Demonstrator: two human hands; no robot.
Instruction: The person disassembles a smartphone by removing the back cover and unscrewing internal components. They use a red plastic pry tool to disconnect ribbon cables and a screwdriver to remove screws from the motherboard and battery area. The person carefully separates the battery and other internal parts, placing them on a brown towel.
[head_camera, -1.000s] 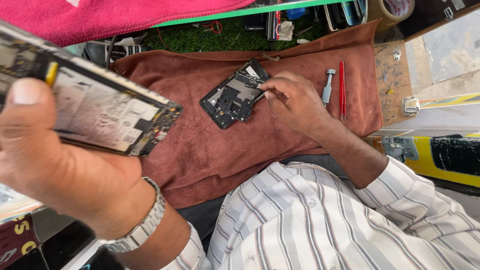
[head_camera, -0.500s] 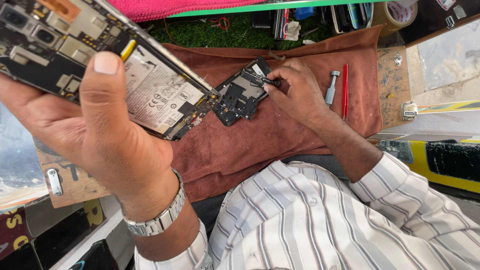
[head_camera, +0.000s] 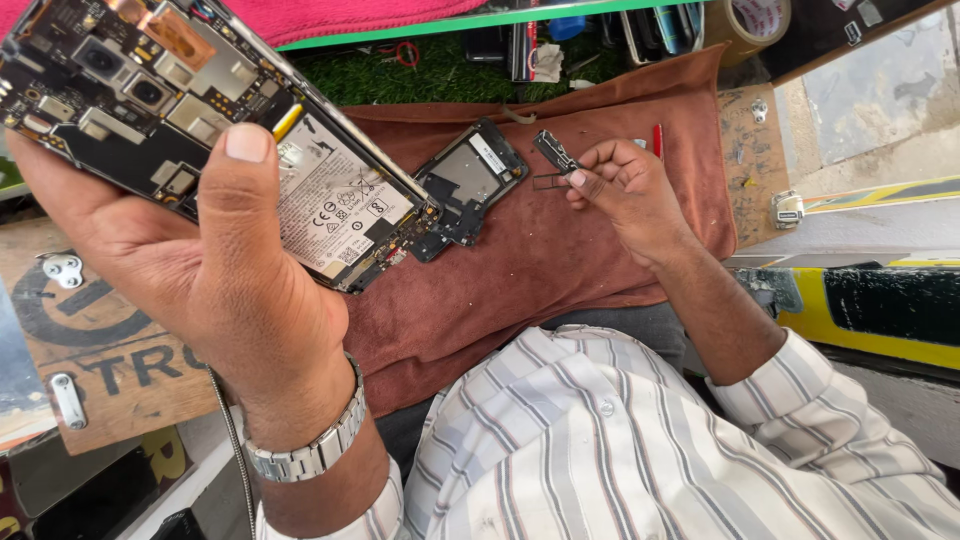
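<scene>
While the left hand (head_camera: 200, 270) is raised close to the camera at about 9 o'clock in the view, it grips an opened smartphone (head_camera: 220, 140) with its back cover off — circuit board, camera modules and white battery exposed. The thumb (head_camera: 240, 190) presses flat across the battery face; the remaining fingers wrap behind the phone body and cannot be seen. A metal wristwatch (head_camera: 310, 450) sits on the left wrist.

The right hand (head_camera: 625, 195) is positioned at about 1 o'clock, above a brown cloth (head_camera: 520, 270) spread over the work surface. Its fingers are curled narrowly, with thumb and forefinger pinching a small dark, flat component (head_camera: 553, 152) at one end. The component is lifted clear of the cloth and tilted. A thin rectangular frame piece (head_camera: 547, 181) shows just below it, at the fingertips; whether it is attached cannot be determined.

Between the two hands, at about 12 o'clock, a black inner cover plate (head_camera: 470, 185) lies flat on the cloth, just beside the lower corner of the held phone.

A red tool handle (head_camera: 657, 138) is partly visible behind the right hand. At 1 o'clock, along the far edge, a roll of brown tape (head_camera: 745, 25) rests near assorted tools. A striped shirt (head_camera: 640, 440) fills the 5 o'clock region — the person's own torso.
</scene>
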